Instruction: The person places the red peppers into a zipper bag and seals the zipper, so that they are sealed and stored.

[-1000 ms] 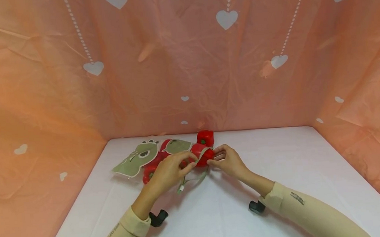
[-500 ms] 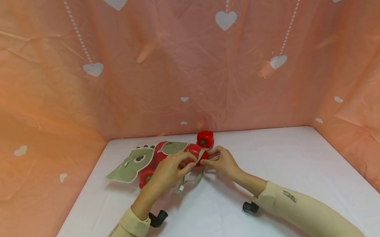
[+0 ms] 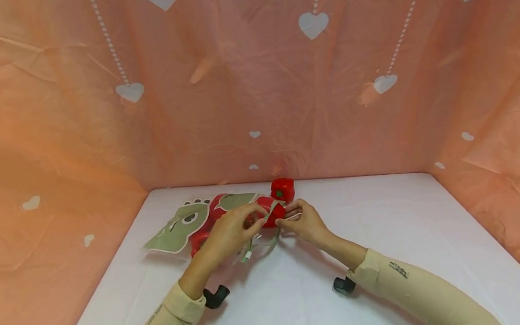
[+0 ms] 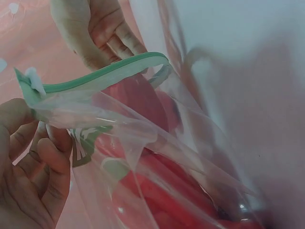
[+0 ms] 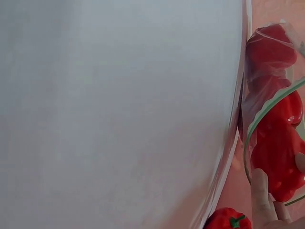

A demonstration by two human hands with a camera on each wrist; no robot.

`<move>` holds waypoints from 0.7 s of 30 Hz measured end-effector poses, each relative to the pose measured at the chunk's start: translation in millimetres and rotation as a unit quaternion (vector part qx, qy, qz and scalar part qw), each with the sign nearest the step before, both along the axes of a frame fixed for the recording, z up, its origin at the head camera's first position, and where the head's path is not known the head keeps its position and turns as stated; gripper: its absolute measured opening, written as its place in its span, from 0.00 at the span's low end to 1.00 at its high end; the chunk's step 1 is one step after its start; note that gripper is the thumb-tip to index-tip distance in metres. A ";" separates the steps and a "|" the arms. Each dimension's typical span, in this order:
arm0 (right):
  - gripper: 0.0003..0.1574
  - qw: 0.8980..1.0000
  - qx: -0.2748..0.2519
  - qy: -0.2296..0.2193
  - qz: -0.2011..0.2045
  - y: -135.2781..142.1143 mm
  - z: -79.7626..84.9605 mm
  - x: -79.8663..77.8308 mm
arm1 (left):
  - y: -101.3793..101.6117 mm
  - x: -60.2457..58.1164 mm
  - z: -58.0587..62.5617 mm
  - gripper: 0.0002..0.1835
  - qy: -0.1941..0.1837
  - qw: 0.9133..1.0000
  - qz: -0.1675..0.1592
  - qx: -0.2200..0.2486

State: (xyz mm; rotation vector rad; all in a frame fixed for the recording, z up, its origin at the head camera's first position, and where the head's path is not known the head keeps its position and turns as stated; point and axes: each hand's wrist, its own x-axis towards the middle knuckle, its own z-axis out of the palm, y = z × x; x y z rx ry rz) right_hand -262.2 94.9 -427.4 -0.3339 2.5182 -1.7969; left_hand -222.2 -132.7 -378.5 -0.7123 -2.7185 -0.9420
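My left hand (image 3: pixel 235 229) pinches the green zip edge (image 4: pixel 95 78) of a clear plastic bag (image 3: pixel 171 237) with a green character print. A white slider (image 4: pixel 34 78) sits at the zip's end, near the left fingertips. Several red bell peppers lie inside, behind the plastic. At the bag's mouth, my right hand (image 3: pixel 311 225) holds a red bell pepper (image 5: pixel 279 157) between thumb and fingers, partly within the opening. In the head view the zip strip crosses over this pepper. Another red bell pepper (image 3: pixel 283 190) with a green stem lies outside, behind the bag's mouth.
A white-covered table (image 3: pixel 376 219) carries everything. Peach curtains (image 3: pixel 340 124) with white hearts enclose its back and sides. A dark curved piece (image 3: pixel 216 296) shows at the left wrist and another (image 3: pixel 344 285) at the right.
The right hand has moved a little left with the pepper at the bag's mouth, and the bag's printed end has shifted slightly left. The left hand stays nearly in place.
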 end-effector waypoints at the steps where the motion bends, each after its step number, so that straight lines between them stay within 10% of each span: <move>1: 0.24 1.000 -0.001 -0.001 0.002 0.0 0.3 0.8 | 0.3 -0.1 0.2 0.11 0.000 1.000 0.002 0.001; 21: 0.24 0.994 0.037 0.019 0.098 3.0 -5.9 11.5 | 1.1 -0.7 1.2 0.09 0.005 1.000 0.019 -0.004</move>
